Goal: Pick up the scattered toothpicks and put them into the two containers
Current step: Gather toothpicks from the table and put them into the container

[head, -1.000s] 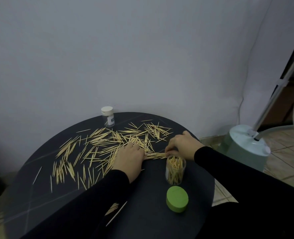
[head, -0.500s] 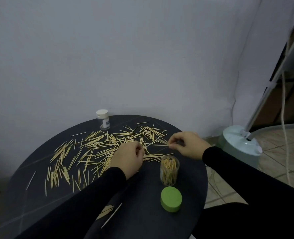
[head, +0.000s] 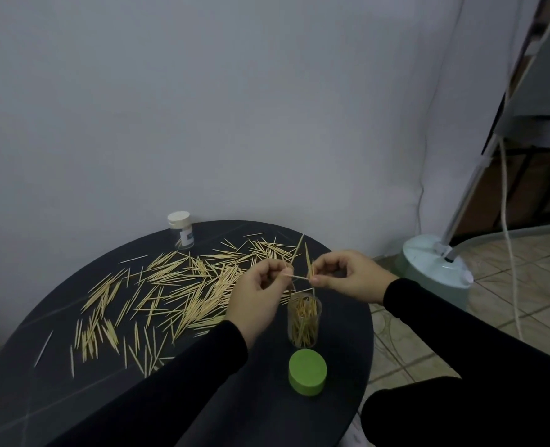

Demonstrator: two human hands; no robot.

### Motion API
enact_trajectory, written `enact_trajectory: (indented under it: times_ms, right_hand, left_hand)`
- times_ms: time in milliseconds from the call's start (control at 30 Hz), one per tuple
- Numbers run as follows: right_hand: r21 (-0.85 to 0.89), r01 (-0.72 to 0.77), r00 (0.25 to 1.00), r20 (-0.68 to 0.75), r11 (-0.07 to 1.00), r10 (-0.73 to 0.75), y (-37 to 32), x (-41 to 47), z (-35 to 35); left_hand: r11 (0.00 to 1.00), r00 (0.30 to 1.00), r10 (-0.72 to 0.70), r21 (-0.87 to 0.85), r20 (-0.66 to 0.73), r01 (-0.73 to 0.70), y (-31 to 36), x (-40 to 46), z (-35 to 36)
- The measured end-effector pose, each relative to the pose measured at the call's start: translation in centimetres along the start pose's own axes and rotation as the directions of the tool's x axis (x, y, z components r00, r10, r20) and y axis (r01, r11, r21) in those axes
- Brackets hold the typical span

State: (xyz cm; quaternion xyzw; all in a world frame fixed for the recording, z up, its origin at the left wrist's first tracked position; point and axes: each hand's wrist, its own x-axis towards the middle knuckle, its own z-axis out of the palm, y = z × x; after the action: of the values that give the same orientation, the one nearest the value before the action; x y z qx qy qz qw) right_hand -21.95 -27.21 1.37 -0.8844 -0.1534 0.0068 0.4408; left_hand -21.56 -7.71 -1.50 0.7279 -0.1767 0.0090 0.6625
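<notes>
1. Head view: your left hand (head: 260, 295) is raised above the round dark table (head: 341, 343), fingers curled, pinching a toothpick or a few at their ends. Your right hand (head: 348, 279) pinches several more, some pointing upward, and one toothpick seems to bridge both hands.
2. Both hands hover just above the open clear container (head: 304, 321), which stands near the table's right edge and already holds a bundle of picks. Its green lid (head: 307, 371) lies just in front of it, toward the near edge.
3. The scattered toothpicks (head: 170, 285) cover the table's middle and left, so most of the job remains, in my judgement.
4. The second container (head: 181, 230), white-capped, stands at the far edge by the wall; it seems capped, so it needs opening before you can fill it.
5. Risks: picks held crosswise may catch the rim and spill; a knock from either hand could tip the tall, narrow container off the right edge; sweeping carelessly could push picks over the left edge.
</notes>
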Motion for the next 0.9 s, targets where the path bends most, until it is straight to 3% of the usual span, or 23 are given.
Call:
enact_trajectory:
  times_ms: [233, 500, 633, 767, 900]
  right_hand:
    - [-0.073, -0.016, 0.998, 0.059, 0.997, 0.020, -0.1, 0.0, -0.1]
    - [-0.228, -0.045, 0.992, 0.106, 0.973, 0.071, -0.3, 0.1, 0.0]
    - [-0.277, -0.035, 0.992, 0.111, 0.960, 0.068, -0.6, 0.2, 0.2]
    - [-0.383, -0.008, 0.992, 0.117, 0.924, 0.057, -1.1, 0.3, 0.4]
    - [-0.367, 0.007, 0.994, 0.106, 0.930, 0.035, -1.2, 0.2, 0.1]
  left_hand:
    - [0.988, 0.999, -0.048, -0.144, 0.016, 0.050, 0.3, -0.2, 0.1]
    - [0.974, 0.970, -0.223, -0.025, 0.101, 0.226, -1.4, -0.5, -0.2]
    - [0.976, 0.971, -0.196, 0.120, 0.137, 0.181, -1.1, -0.2, -0.7]
    - [0.946, 0.980, -0.102, 0.320, 0.173, 0.042, -0.3, -0.1, -1.2]
    - [0.928, 0.967, -0.086, 0.373, 0.238, -0.009, 0.1, 0.1, -1.8]
